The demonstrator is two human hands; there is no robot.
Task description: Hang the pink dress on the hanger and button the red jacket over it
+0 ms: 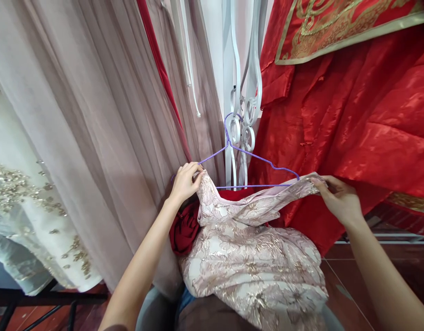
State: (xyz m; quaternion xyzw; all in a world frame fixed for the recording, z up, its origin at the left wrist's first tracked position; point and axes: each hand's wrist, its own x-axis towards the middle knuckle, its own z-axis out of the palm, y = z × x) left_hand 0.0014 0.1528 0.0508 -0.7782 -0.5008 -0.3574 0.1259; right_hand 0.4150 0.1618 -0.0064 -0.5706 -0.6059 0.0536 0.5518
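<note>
A pale pink and gold brocade dress (256, 262) hangs in front of me, its lower part spread over my lap. My left hand (186, 181) pinches the dress's left shoulder strap beside the left arm of a purple hanger (267, 162). At the other side my right hand (339, 197) grips the end of the right strap, close to the hanger's right tip. The hanger's hook loops at a white scrolled metal stand (234, 131). Behind the dress, bunched dark red fabric (185, 230) shows at the left.
Greyish-pink curtains (94, 115) fill the left. A white gown with gold beading (32, 197) hangs at the far left above a black metal frame (74, 308). Red satin garments (336, 124) with gold embroidery hang at the right, over a reddish tiled floor (346, 285).
</note>
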